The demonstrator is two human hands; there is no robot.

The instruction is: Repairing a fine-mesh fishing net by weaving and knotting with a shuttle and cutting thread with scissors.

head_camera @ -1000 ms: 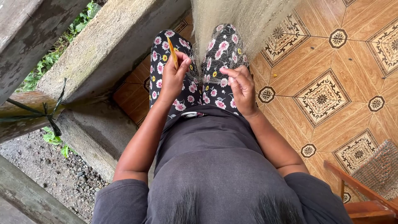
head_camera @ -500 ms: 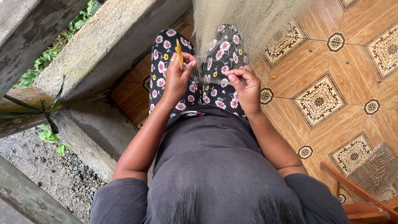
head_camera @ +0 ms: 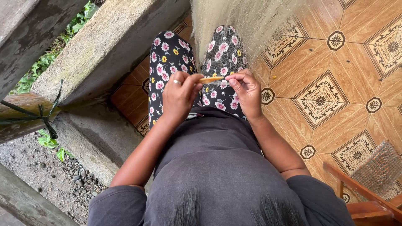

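Observation:
My left hand, with a ring on one finger, pinches a slim yellow netting needle that lies level over my lap. The needle's tip points at my right hand, whose fingertips pinch fine mesh of a pale fishing net. The net hangs down from the top of the view and drapes over my right knee. I sit in black trousers with pink and white flowers and a dark grey shirt.
A rough concrete ledge runs along my left, with gravel and green plants beyond it. Patterned brown floor tiles spread to my right. A wooden chair with a woven seat stands at the lower right.
My left hand turned the needle from upright to level and brought it toward my right hand. Both hands have drawn closer together over my lap.

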